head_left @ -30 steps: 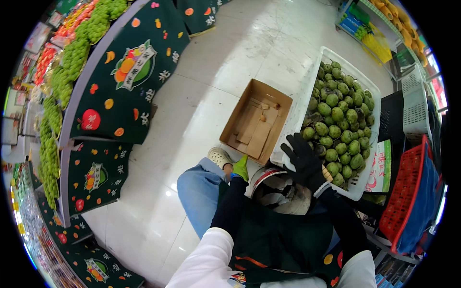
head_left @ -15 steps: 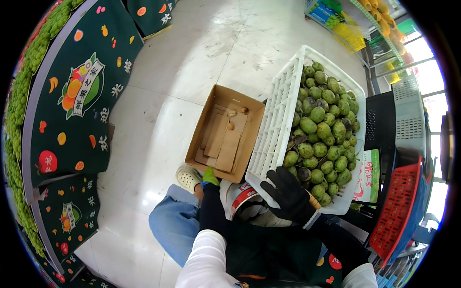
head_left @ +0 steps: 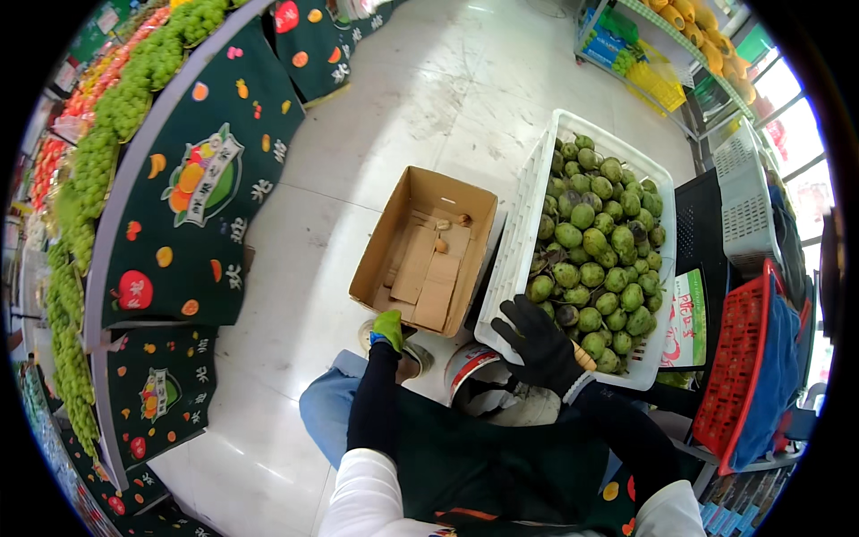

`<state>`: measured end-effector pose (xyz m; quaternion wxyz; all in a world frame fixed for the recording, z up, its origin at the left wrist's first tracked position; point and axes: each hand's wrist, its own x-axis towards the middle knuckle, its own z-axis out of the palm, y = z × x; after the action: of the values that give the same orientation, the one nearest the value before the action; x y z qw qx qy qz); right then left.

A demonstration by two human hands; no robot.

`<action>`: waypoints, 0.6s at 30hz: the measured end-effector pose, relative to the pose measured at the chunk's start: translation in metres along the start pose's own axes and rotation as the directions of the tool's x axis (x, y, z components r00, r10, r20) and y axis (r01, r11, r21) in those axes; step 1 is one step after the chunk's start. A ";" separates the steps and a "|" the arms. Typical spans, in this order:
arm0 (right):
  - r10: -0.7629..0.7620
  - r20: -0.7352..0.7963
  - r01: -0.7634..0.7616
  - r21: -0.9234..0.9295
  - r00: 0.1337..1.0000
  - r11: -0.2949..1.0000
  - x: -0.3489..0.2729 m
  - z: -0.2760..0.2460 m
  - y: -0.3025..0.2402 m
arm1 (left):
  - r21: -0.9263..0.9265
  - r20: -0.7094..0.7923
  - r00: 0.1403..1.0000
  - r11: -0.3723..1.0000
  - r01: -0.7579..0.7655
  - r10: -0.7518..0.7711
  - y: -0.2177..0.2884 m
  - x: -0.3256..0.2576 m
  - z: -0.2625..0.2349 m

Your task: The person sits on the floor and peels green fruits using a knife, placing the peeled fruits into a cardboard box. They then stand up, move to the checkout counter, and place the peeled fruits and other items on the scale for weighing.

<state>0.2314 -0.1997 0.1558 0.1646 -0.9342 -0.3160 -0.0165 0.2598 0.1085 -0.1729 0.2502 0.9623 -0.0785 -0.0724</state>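
Since earlier, right hand (head_left: 540, 345) has slid down to the crate (head_left: 523, 224) rim, fingers spread, gripping nothing; left hand (head_left: 387, 328), grip unclear, touches the box (head_left: 380, 255) edge

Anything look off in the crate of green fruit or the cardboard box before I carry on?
A few fruits in the white crate look dark and blemished, one near the right hand at, another at. The cardboard box holds only loose cardboard pieces and two small brown bits.
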 end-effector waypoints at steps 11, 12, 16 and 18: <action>-0.021 -0.144 0.022 0.009 0.989 1.000 -0.019 0.001 -0.008 | -0.037 -0.327 0.897 0.945 -0.325 0.296 0.057 -0.123 -0.300; -0.001 -0.176 0.010 0.049 0.984 0.999 -0.023 0.000 -0.012 | -0.036 -0.224 0.919 0.940 -0.340 0.324 0.059 -0.142 -0.320; 0.090 -0.438 -0.021 0.161 0.894 0.987 -0.027 -0.016 -0.030 | -0.738 0.007 1.000 0.674 -0.015 0.030 0.114 -0.211 -0.385; 0.150 -0.565 -0.009 0.244 0.811 0.970 -0.018 -0.041 -0.050 | -0.943 0.290 0.927 0.096 0.320 -0.239 0.136 -0.237 -0.406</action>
<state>0.1906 -0.1856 0.2068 0.3605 -0.8717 -0.2109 -0.2564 0.0846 0.2265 0.2692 0.7898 0.5629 0.1624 -0.1816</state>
